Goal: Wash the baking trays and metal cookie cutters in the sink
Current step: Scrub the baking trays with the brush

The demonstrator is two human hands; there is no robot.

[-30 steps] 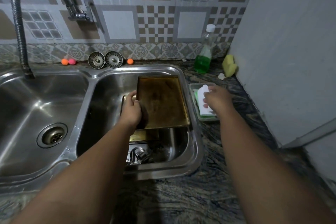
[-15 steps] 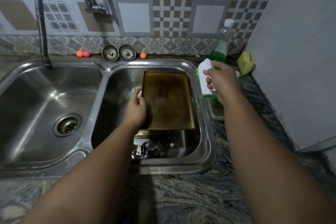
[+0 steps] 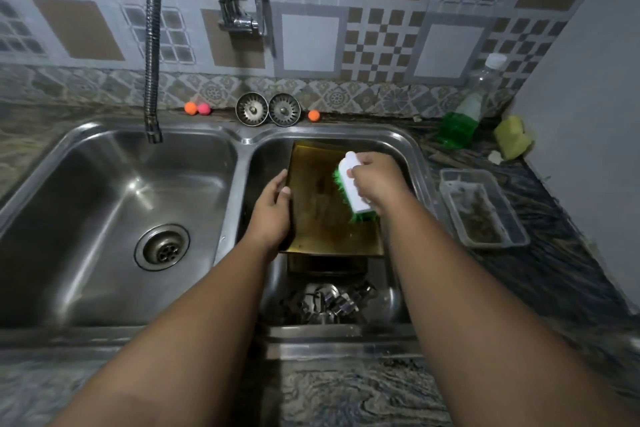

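A brown, stained baking tray (image 3: 325,215) lies tilted in the right basin of the steel sink (image 3: 242,140). My left hand (image 3: 272,210) grips the tray's left edge. My right hand (image 3: 375,180) holds a white scrub brush (image 3: 353,189) with green bristles, pressed against the tray's right half. The edge of a second tray (image 3: 325,267) shows under the first. Several metal cookie cutters (image 3: 329,302) lie in a heap at the front of the same basin.
The left basin has a drain (image 3: 162,247) and a flexible tap hose (image 3: 152,45) above it. Two strainers (image 3: 268,109) and small orange and pink balls stand behind the sink. On the right counter are a clear plastic tub (image 3: 485,208), a green soap bottle (image 3: 464,114) and a yellow sponge (image 3: 512,137).
My right hand lifted the brush out of the plastic tub on the counter, carried it left over the sink and set it on the tray. My left hand stayed on the tray's edge.
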